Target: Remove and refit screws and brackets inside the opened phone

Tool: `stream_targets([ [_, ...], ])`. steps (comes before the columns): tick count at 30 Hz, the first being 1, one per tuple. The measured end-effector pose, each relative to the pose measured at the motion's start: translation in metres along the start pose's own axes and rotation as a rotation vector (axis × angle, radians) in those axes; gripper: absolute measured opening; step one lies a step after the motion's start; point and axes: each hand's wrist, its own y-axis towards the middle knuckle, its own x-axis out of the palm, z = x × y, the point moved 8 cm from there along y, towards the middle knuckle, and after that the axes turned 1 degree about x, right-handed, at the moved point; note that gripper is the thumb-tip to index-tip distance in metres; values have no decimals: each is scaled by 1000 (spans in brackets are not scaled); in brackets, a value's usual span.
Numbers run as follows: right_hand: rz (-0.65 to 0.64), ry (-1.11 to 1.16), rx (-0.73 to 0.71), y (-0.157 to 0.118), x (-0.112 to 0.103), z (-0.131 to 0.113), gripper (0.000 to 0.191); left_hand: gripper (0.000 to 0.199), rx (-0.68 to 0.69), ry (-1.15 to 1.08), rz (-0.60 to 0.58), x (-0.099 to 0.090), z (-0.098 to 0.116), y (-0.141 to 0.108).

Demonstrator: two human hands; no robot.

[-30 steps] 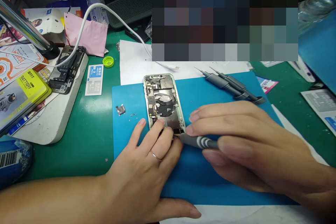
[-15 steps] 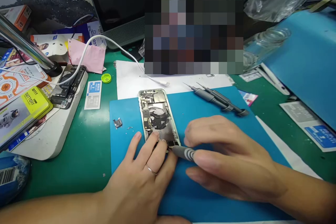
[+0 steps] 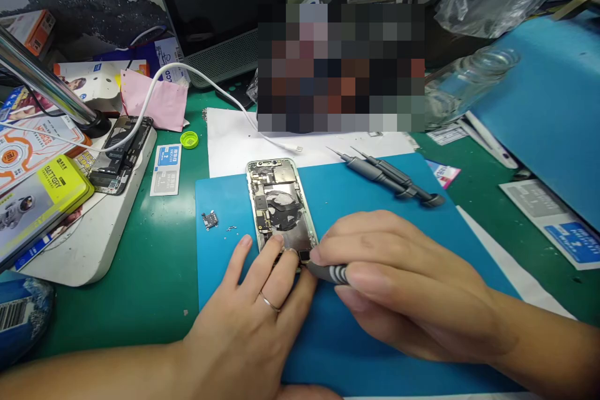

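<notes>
An opened smartphone (image 3: 284, 209) lies on the blue mat (image 3: 398, 362), its circuit board and inner metal plate exposed. My left hand (image 3: 262, 303), wearing a ring, stretches its spread fingers over the phone's lower end, which they partly cover. In my right hand (image 3: 403, 281) is a dark grey screwdriver (image 3: 335, 274) with pale bands, gripped between thumb and fingers. It points left at the phone's lower right corner; its tip is hidden by the left fingers. A small loose phone part (image 3: 210, 219) and a tiny metal piece (image 3: 231, 227) rest left of the phone.
Two more screwdrivers (image 3: 384, 175) lie at the mat's upper right. A white cable (image 3: 201, 70) arches toward the phone's top. At left, another opened phone (image 3: 122, 153) and a yellow battery box (image 3: 56, 194) sit on a white stand. A glass jar (image 3: 473, 84) lies behind, at right.
The right fingers have closed further around the screwdriver, and its handle bands have turned slightly. My left hand and the phone have stayed in place.
</notes>
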Motion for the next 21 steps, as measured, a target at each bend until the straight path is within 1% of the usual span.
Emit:
stream_targets([
  [3,4,-34,46,4,0,4,10,102,0,-4,-4,0,0,-1],
  [4,0,-33,71,4,0,6,10,102,0,-2,-6,0,0,-1],
  [7,-39,18,89,0,2,6,16,102,0,7,-15,0,1,-2],
  [11,-177,9,70,-11,11,3,34,103,-4,15,-26,2,1,-1],
  [13,-212,-20,80,-13,13,4,31,102,2,12,-29,2,1,-1],
  [14,-199,-30,83,-11,13,5,28,102,4,10,-28,2,1,-1],
  [19,-49,-62,91,-2,6,7,11,98,-8,-17,-35,2,0,-2],
  [21,-58,-62,71,-4,6,4,11,98,-7,-31,-36,2,0,-2],
])
